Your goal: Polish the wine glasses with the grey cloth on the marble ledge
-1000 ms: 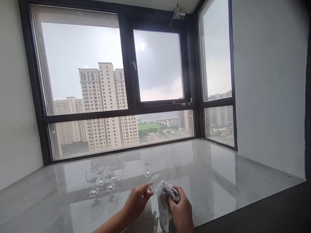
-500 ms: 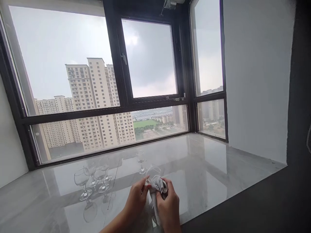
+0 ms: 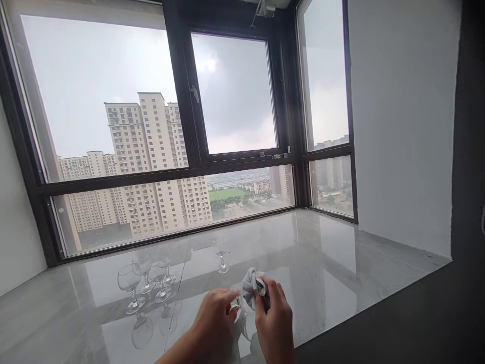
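My left hand [image 3: 216, 314] is closed around the stem or foot of a small stemmed glass [image 3: 237, 302], tilted toward my right hand. A light grey cloth [image 3: 250, 290] is bunched over the glass's bowl, so most of the bowl is hidden. My right hand [image 3: 276, 314] pinches the cloth and presses it against the glass. Beyond my hands, one clear stemmed glass [image 3: 223, 257] stands upright on the glossy sill.
Several clear stemmed glasses [image 3: 129, 281] stand close together on the left of the grey tiled sill [image 3: 318, 283]. Dark-framed windows [image 3: 235, 93] rise behind it. A white wall [image 3: 401, 131] bounds the right side, and the sill's front edge runs diagonally at lower right.
The cloth has moved up over the glass's bowl, which showed bare before. My right hand has shifted slightly right and up, and the held glass now leans toward it.
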Motion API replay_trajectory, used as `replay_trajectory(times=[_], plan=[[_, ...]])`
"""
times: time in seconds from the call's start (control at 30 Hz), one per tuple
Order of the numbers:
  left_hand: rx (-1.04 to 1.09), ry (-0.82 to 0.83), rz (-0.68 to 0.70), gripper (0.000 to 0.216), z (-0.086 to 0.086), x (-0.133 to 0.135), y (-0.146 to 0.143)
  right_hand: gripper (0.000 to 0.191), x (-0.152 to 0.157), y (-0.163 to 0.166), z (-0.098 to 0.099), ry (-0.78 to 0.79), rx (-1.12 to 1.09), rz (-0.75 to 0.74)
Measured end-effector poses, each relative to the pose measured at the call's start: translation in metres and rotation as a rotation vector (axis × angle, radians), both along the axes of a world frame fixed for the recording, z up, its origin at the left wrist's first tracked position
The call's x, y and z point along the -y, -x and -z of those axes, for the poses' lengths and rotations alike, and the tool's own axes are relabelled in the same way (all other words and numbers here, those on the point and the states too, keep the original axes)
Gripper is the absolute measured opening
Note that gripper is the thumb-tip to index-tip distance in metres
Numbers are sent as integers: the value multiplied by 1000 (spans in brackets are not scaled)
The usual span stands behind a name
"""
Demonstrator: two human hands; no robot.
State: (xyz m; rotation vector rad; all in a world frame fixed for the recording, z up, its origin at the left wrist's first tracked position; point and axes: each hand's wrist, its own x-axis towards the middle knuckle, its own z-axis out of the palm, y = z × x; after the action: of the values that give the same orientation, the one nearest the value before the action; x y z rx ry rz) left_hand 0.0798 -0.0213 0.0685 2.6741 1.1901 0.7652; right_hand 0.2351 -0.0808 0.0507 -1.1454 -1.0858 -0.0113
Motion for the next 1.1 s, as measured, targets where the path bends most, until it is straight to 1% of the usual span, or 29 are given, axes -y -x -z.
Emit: replay_trajectory(times=[0.07,0.13,0.27,0.37,0.47,0.53,0.63,0.7,0.77,0.83,0.87,0.97,1.1], plan=[[-30,-24,39,29,3,1,-1,23,0,-10,1,54,-73,38],[-21,-38,91,28,6,0,-2,28,1,-19,1,120,-180,39],[109,10,227,24,11,-6,-2,33,4,-31,3,214,-338,49],[202,81,247,24,15,-10,-1,34,3,-33,4,247,-383,-2],[302,175,226,19,18,-15,-2,33,1,-28,4,243,-416,-104],[381,207,201,28,18,-17,-2,30,0,-21,3,244,-425,-166],[436,183,150,46,16,-20,-3,27,-3,-8,0,211,-471,-297],[448,174,100,48,14,-22,-2,29,-4,-3,-1,170,-543,-390],[471,178,27,48,13,-26,0,34,-5,-4,-1,139,-621,-447],[490,213,-39,50,11,-33,3,37,-3,-9,0,132,-680,-440],[494,242,-55,52,11,-37,4,38,-2,-13,2,134,-699,-412],[485,309,-55,53,11,-49,7,40,1,-23,6,156,-731,-304],[475,294,-74,52,14,-63,9,40,1,-25,9,169,-750,-253]])
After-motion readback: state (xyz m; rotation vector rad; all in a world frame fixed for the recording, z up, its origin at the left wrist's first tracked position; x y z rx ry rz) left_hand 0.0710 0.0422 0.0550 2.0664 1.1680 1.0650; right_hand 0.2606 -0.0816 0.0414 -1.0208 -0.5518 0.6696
